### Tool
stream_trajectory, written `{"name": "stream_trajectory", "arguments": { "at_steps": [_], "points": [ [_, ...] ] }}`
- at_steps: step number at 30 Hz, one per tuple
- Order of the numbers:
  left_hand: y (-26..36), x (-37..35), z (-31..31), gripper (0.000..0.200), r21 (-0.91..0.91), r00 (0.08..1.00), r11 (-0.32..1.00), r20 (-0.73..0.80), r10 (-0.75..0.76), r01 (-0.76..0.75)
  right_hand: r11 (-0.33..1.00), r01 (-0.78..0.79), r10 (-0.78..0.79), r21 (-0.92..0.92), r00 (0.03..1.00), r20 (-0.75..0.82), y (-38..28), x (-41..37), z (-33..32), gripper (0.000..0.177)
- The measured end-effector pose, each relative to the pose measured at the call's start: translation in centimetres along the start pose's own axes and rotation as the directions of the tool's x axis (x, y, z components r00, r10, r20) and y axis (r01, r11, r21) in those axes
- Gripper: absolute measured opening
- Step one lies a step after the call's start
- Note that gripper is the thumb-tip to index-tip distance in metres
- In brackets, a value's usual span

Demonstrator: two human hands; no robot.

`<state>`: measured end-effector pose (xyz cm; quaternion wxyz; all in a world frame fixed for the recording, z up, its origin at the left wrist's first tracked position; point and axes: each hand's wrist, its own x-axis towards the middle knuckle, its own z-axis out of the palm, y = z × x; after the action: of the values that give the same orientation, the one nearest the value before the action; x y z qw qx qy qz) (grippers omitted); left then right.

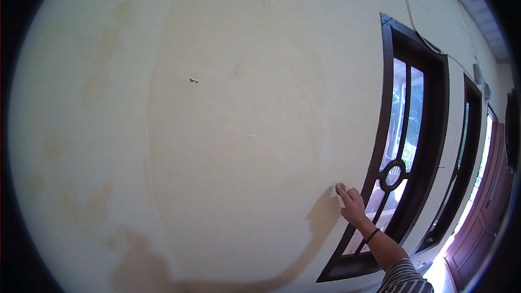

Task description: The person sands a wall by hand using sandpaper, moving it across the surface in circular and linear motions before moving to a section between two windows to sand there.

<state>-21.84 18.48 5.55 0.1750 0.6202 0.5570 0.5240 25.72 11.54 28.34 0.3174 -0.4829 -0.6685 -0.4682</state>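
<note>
My right hand (353, 205) is raised to the cream wall (244, 130), just left of the dark window frame. Its fingers are closed on a small, flat, pale piece (338, 195), held against the wall surface; what it is exactly I cannot tell. A dark band circles the wrist, and a striped sleeve covers the upper arm. Around the middle of the wall are faint cracks and a small chipped spot (194, 81). My left hand does not appear.
A dark-framed window (388, 176) with a round centre piece stands right of the hand. Farther right are a second narrow window (461, 157) and a reddish-brown door (483, 211). A loose cable (410, 16) hangs above the first window.
</note>
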Motion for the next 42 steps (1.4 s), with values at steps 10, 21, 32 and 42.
{"name": "stream_trajectory", "arguments": {
  "at_steps": [10, 21, 32, 42],
  "points": [
    [0.2, -0.2, 0.3, 0.047, -0.006, 1.000, 1.000, -0.003, -0.001, 0.001, 0.998, 0.006, -0.007, 0.056, 1.000, 0.030, -1.4, 0.5, -0.6, 0.080],
    [-0.1, -1.0, 0.2, 0.047, -0.022, 1.000, 1.000, -0.019, 0.018, -0.018, 0.995, 0.057, -0.056, 0.082, 0.998, -0.020, -1.6, 2.3, -1.4, 0.079],
    [-0.2, -1.9, -0.8, 0.047, 0.007, 0.998, 0.998, -0.024, 0.057, -0.056, 0.994, 0.024, -0.015, 0.104, 0.996, -0.086, -0.2, 1.1, -4.9, 0.076],
    [3.6, -5.9, 0.7, 0.047, 0.095, 0.998, 0.993, -0.014, 0.066, -0.065, 0.992, 0.015, 0.001, 0.121, 0.992, -0.130, 6.3, -7.4, -11.9, 0.086]
  ]
}}
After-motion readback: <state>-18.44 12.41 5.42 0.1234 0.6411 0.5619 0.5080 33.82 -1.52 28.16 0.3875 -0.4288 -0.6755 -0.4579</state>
